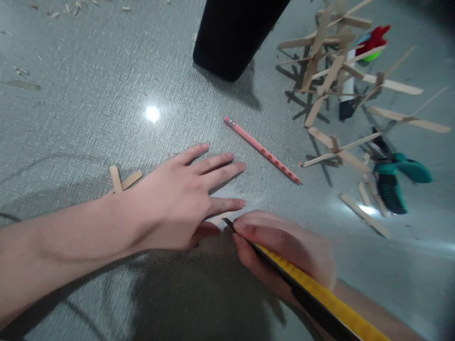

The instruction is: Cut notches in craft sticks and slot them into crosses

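My left hand lies flat on the grey textured table with its fingers spread. Between its thumb and index finger a small pale sliver of wooden stick shows; most of it is hidden under the hand. My right hand is closed around a yellow and black utility knife. The knife's dark blade tip points left, at the pale wood just beside my left index finger; I cannot tell whether it touches. Beyond my fingertips rests a pink pencil with an eraser end.
Joined craft sticks stand at the upper right, near teal-handled pliers and a loose stick. A black container stands at the top. Short crossed sticks lie beside my left forearm. Wood scraps are scattered at the upper left.
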The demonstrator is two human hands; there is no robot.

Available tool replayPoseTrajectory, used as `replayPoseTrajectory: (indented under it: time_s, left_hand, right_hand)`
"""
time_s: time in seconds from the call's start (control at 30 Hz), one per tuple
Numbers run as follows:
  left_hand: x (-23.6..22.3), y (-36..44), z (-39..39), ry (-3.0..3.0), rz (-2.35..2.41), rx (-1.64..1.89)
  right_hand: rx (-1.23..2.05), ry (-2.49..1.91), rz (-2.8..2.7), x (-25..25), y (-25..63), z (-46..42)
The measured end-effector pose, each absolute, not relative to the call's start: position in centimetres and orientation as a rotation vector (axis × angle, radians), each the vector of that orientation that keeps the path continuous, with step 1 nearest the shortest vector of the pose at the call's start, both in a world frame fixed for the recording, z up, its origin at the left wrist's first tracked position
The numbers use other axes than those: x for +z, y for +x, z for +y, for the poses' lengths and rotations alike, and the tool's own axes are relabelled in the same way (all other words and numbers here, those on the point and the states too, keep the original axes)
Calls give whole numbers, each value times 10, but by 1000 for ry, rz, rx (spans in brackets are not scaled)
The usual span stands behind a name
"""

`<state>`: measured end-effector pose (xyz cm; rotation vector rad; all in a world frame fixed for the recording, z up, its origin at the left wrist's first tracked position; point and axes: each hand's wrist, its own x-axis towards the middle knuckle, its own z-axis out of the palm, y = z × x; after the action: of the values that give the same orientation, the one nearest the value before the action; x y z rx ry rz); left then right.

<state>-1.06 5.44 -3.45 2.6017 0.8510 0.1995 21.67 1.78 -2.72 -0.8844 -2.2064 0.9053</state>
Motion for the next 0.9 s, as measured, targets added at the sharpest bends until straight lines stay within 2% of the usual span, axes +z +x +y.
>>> replayPoseTrajectory:
  time_s: [0.7, 0.9]
  left_hand:
    - [-35, -11, 56, 2622, 837, 197]
    - [-35, -11, 56, 2594, 838, 233]
  right_hand:
    - [1030, -860, -2209, -22, 211, 13]
    - [1187, -995, -2118, -18, 210, 14]
